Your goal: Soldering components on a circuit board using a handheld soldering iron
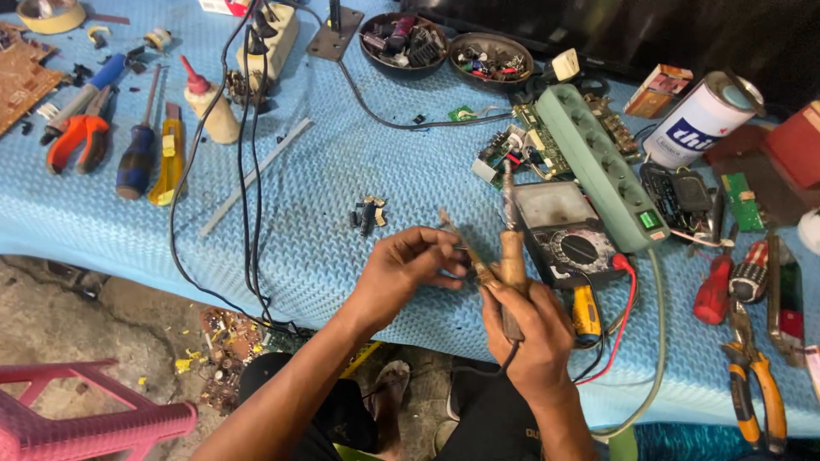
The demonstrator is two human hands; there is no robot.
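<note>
- From the head camera, the right hand (528, 329) was wrapped tight around the wooden handle of a soldering iron (511, 248), which stood up almost straight with its metal tip pointing away from the person.
- The left hand (401, 269) pinched a thin metal tool (461, 242), maybe tweezers, though it was too small to be sure.
- The thin tool slanted across and touched the soldering iron near where the two hands met, over the near edge of the blue cloth (325, 179).
- A black meter with a round dial (568, 235) lay just beside the soldering iron, on its right.
- A long green power strip (598, 162) lay past the meter, with little green circuit boards (521, 145) next to it.
- A small dark clump of parts (367, 213) sat on the cloth near the left hand.
- Orange pliers (81, 137) and a blue screwdriver (137, 158) lay far off to the left.
- A red screwdriver (713, 290) lay off to the right.
- A pink plastic stool (85, 414) stood on the floor below the table.
</note>
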